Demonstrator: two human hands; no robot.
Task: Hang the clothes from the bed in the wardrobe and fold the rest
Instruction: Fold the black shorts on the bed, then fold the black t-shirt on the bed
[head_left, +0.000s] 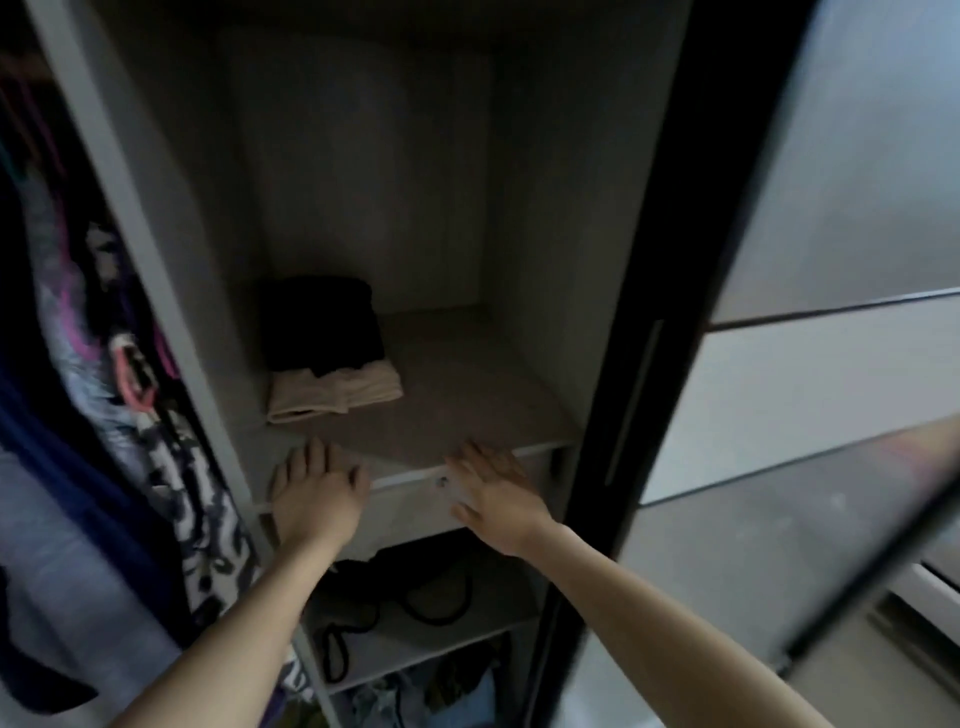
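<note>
Wardrobe (519, 208) interior, viewed from above and in front, with both bare forearms reaching in from the lower edge. The left hand (317, 493) lies palm down at the front edge of the shelf (467, 395), fingers straight and close together, tips reaching onto the shelf surface; it holds nothing. The right hand (493, 493) lies palm down over the drawer front (405, 514) just below that edge, fingers straight and slightly spread, also holding nothing; motion blur leaves it unclear whether the palm is touching the panel. A small knob (442, 482) sits on the drawer front between the hands, just beside the right fingers. Folded clothes occupy the left rear of the shelf: a black garment (322, 322) stacked on a beige garment (332, 395), whose folded edge projects toward the viewer. Both hands are apart from this stack, the left one nearer. A pale divider (130, 218) separates this compartment from the one to the left, where hanging clothes (93, 332) in patterned, pink-trimmed and dark blue fabrics crowd together, with a pink hanger (130, 374) visible among them. Below the drawer, a lower shelf (493, 597) carries black straps (436, 592) in loose loops. A sliding door (831, 364) with a dark frame and pale panels stands at the right.
</note>
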